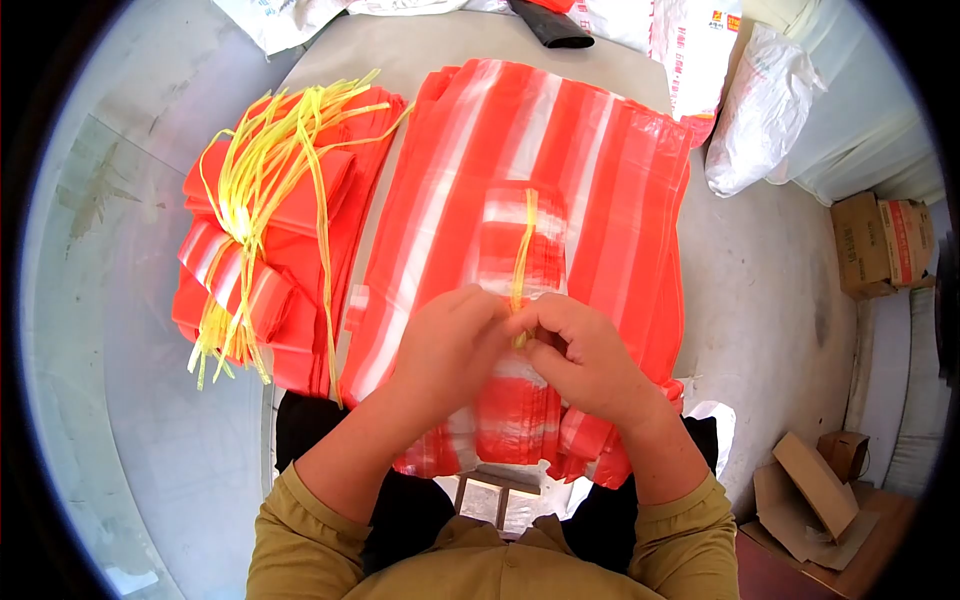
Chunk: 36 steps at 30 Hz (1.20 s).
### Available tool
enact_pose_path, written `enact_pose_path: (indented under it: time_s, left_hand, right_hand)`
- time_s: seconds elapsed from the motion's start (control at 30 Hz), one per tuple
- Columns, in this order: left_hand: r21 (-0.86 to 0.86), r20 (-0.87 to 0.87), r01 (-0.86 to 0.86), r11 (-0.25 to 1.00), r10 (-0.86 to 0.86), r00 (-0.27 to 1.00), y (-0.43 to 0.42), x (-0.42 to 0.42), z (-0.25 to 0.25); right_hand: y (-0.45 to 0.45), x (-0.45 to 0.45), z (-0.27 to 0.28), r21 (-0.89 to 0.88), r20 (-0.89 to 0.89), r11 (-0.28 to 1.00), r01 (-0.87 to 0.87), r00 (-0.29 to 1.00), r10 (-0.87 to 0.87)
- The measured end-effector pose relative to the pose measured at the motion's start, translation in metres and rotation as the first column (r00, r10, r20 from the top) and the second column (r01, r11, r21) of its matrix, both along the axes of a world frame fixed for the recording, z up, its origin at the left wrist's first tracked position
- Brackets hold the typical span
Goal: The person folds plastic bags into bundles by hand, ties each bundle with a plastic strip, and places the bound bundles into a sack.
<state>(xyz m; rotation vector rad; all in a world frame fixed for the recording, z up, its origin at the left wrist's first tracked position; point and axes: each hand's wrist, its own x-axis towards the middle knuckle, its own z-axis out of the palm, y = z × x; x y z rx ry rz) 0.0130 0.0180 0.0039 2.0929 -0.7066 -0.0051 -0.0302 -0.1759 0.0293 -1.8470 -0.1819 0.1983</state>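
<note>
A wide stack of red and white striped plastic bags point(470, 150) lies in front of me. On top of it sits a narrow folded bundle of the same bags point(510, 405), with a yellow strand point(524, 240) running lengthwise over it. My left hand point(452, 340) and my right hand point(575, 345) meet over the bundle's middle, fingers closed together at the strand's lower end. The right thumb and forefinger pinch the strand. The left fingertips are partly hidden behind the hand, close against the same strand.
To the left, a bunch of yellow strands point(240, 215) lies across folded red bags point(300, 185). White printed sacks point(690, 60) and a dark roll point(552, 25) are at the back. Cardboard boxes point(880, 245) stand at the right, with an opened carton point(815, 500) lower down.
</note>
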Motion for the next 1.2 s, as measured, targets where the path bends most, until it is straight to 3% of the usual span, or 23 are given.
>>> enact_pose_path:
  time_s: [0.63,1.03,1.2]
  left_hand:
    - [0.004,0.019,0.027,1.000,-0.027,0.999,0.002,0.002,-0.007]
    - [0.007,-0.014,0.044,0.999,-0.044,0.999,0.003,0.002,-0.005]
    - [-0.013,-0.014,0.044,0.999,-0.044,0.999,0.003,0.002,-0.002]
  right_hand:
    - [0.002,0.003,-0.009,-0.243,0.365,0.968,0.058,0.930,0.036]
    - [0.002,0.003,-0.012,-0.293,0.402,0.952,0.087,0.915,0.040]
    - [0.000,0.002,-0.018,-0.186,0.345,0.979,0.081,0.938,-0.012]
